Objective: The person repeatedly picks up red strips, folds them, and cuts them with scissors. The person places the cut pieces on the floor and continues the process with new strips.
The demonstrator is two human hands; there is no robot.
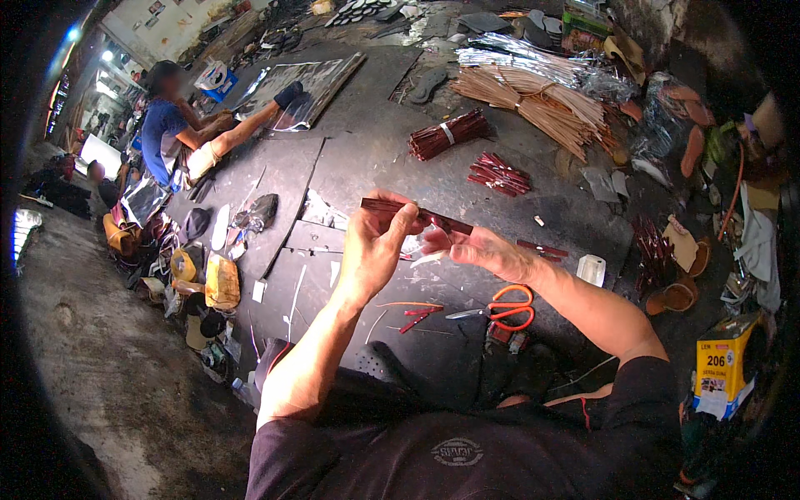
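My left hand [372,246] pinches a flat bunch of dark red, glossy strips [382,205] between thumb and fingers, above the dark work surface [367,158]. The strips reach rightward to my right hand [492,252], whose fingertips are smeared by motion just under their right end; whether they grip cannot be made out. Below the hands lie scissors with orange handles [511,315], blades pointing left, and short red strip pieces [418,317]. Past the hands are a loose pile of red strips [498,174] and a red bundle [448,136] with a pale band round it.
Tan strips [533,104] are heaped at the far right. A small white tray [591,270] sits beside my right forearm, a yellow tin [718,367] further right. A yellowish jug [222,282] stands left. At the far left another person [167,133] sits, legs stretched toward a dark sheet [308,92].
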